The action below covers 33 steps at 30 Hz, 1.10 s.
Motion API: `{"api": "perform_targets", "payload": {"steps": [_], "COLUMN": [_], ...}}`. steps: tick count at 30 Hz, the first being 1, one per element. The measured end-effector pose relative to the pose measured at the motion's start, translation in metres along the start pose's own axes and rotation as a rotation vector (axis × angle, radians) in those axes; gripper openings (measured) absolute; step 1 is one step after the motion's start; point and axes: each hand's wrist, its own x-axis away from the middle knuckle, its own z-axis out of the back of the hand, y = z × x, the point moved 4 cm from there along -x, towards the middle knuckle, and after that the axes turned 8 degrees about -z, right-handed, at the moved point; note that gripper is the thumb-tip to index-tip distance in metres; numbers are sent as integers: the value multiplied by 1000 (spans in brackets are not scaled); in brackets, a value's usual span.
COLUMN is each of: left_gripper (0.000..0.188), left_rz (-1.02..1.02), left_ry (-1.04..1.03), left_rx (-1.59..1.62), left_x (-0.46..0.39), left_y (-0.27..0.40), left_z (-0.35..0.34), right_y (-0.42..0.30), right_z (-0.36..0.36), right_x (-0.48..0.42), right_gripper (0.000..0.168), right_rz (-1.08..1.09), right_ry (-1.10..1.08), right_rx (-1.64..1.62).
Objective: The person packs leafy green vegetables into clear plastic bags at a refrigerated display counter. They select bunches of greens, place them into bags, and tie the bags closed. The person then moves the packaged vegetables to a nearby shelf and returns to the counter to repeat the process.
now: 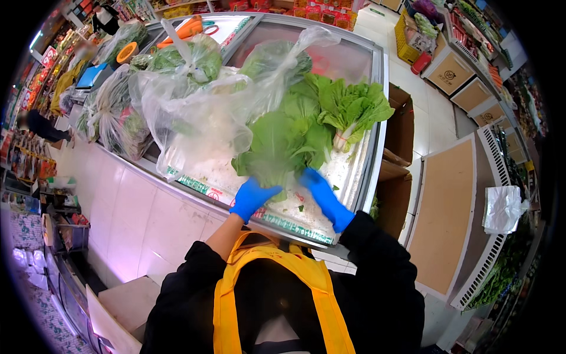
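Note:
Both my hands wear blue gloves. My left hand (254,198) is at the stalk end of a large leafy green vegetable (276,141), its thumb across the blurred stalks. Beside the same greens, my right hand (325,197) reaches in from the right, its fingertips by the lower leaves; motion blur hides whether they grip. A second bunch of leafy greens (353,110) lies to the right, its pale stalks bound by a reddish band. Under the greens is a white foam board (203,163) with printed edges and leaf scraps. A crumpled clear plastic bag (199,110) lies left of the greens.
Several bagged vegetables (112,115) line the left of the freezer-like case (380,57). Carrots (188,28) and an orange tape roll (127,52) lie farther back. Cardboard boxes (398,124) stand right of the case. Two people (44,126) are in the left background.

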Motion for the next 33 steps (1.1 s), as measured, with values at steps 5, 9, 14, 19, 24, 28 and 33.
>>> {"api": "perform_targets", "payload": {"steps": [5, 9, 14, 19, 24, 28, 33], "left_gripper": [47, 50, 58, 45, 10, 17, 28], "left_rz": [-54, -19, -867, -904, -786, -602, -635], "left_ry": [-3, -195, 288, 300, 410, 143, -23], "left_rx": [444, 193, -849, -1314, -930, -249, -180], "left_x": [-5, 7, 13, -72, -174, -196, -169], "left_y": [-40, -2, 44, 37, 25, 75, 144], "left_z": [-2, 34, 255, 368, 415, 455, 455], "right_y": [-41, -72, -92, -62, -54, -65, -52], "right_z": [-62, -81, -121, -148, -165, -174, -157], "right_x": [21, 29, 38, 17, 16, 16, -17], "right_gripper": [54, 49, 37, 46, 39, 37, 54], "right_rz": [-274, -77, 36, -1, 5, 2, 123], "right_ry": [-226, -153, 182, 299, 361, 368, 776], "right_rx": [-275, -565, -836, -940, -1096, -1044, -298]}}
